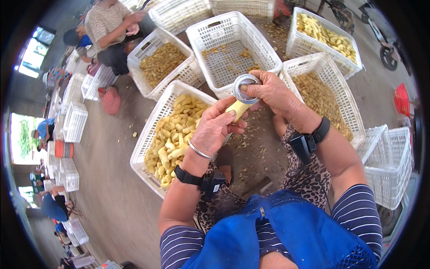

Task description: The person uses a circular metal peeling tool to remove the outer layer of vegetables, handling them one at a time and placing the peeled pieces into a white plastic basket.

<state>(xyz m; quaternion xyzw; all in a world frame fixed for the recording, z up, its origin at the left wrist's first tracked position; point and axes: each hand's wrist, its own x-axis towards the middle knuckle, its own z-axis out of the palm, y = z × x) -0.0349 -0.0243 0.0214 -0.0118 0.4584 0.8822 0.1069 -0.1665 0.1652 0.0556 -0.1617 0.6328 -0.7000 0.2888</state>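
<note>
My left hand (220,126) is closed around a pale yellow, smooth, peeled-looking piece of produce (238,109), whose exact kind I cannot make out. Its upper end meets a round, silvery ring-shaped tool (246,80), gripped by my right hand (271,92) with the thumb across the ring. Both hands are close together above the floor between the crates. Left of them, a white slatted crate (142,148) is heaped with similar yellow pieces (172,143). Just beyond my hands is another white crate (215,80) with brownish-yellow scraps scattered over its bottom.
White crates of brownish scraps stand at far left (157,92) and right (358,121). Yellow pieces fill a far-right crate (322,49). Stacked crates (387,166) stand at right. Scraps litter the floor (255,157). Another person (109,27) sits at far left beside a reddish bag (109,101).
</note>
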